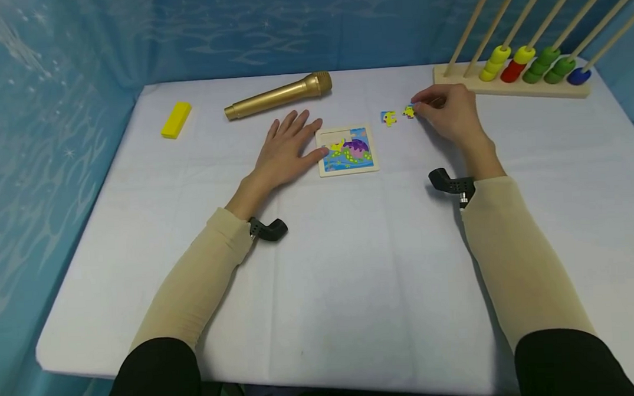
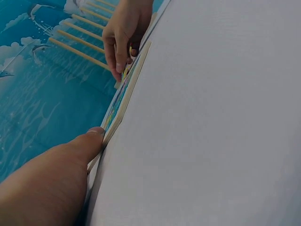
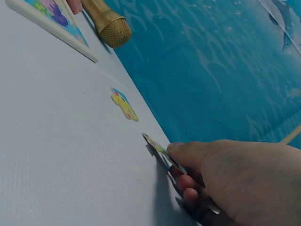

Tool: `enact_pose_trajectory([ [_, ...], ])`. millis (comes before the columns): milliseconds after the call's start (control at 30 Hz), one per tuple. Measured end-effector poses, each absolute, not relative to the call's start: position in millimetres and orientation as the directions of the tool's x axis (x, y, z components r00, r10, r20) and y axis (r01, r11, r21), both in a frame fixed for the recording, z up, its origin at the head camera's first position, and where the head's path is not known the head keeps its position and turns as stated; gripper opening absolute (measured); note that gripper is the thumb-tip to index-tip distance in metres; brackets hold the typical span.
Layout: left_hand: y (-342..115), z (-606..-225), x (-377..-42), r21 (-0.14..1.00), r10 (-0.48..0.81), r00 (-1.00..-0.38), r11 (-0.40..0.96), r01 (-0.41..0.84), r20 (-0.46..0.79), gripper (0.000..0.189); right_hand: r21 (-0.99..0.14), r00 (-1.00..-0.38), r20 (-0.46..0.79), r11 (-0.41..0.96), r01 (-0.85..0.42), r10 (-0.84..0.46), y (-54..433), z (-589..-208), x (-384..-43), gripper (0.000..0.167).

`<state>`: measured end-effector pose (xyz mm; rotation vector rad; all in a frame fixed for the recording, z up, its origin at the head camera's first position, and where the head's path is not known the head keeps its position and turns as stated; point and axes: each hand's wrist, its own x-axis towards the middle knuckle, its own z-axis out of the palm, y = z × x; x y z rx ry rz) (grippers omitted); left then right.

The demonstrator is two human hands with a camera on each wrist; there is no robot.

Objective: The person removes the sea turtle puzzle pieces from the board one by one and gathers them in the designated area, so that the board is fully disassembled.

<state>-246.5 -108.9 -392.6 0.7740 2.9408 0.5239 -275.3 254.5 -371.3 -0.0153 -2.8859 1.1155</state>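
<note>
A framed jigsaw puzzle [image 1: 348, 150] with a bright cartoon animal picture lies on the white table; its upper left part shows bare wood. My left hand [image 1: 287, 146] rests with spread fingers at its left side, the thumb on the frame's edge. Between thumb and fingers, my right hand [image 1: 450, 110] pinches a small yellow and blue puzzle piece [image 3: 162, 153], tilted just off the tabletop in the right wrist view. Another puzzle piece [image 1: 389, 118] lies flat between the frame and the right hand.
A gold microphone [image 1: 278, 96] lies behind the left hand. At the far left is a yellow block [image 1: 176, 120]. A wooden bead rack [image 1: 514, 86] with tall rods and coloured beads stands at the back right. Blue printed cloth [image 1: 267, 29] hangs behind the table [image 1: 332, 292].
</note>
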Motion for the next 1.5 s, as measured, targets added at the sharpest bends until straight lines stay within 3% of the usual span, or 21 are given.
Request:
enact_pose_trajectory([
  [200, -107, -392, -246, 0.339, 0.488, -0.872, 0.816, 0.468, 0.027, 0.077, -0.679, -0.991, 0.106, 0.734, -0.015, 0.078, 253, -372, -274, 0.037],
  [400, -105, -391, -247, 0.337, 0.491, -0.870, 0.815, 0.472, 0.031, 0.077, -0.777, -0.970, 0.199, 0.625, -0.071, 0.137, 232, -376, -272, 0.035],
  [600, -106, -392, -247, 0.336, 0.492, -0.870, 0.816, 0.471, 0.028, 0.077, -0.824, -0.960, 0.264, 0.539, -0.177, 0.088, 186, -384, -263, 0.033],
  [1100, -105, -389, -246, 0.340, 0.487, -0.873, 0.816, 0.467, 0.030, 0.076, -0.689, -0.943, 0.287, 0.648, -0.325, -0.168, 152, -394, -249, 0.036],
  [1500, -106, -390, -247, 0.331, 0.488, -0.873, 0.820, 0.467, 0.023, 0.075, -0.645, -0.918, 0.333, 0.658, -0.389, -0.216, 150, -395, -249, 0.028],
])
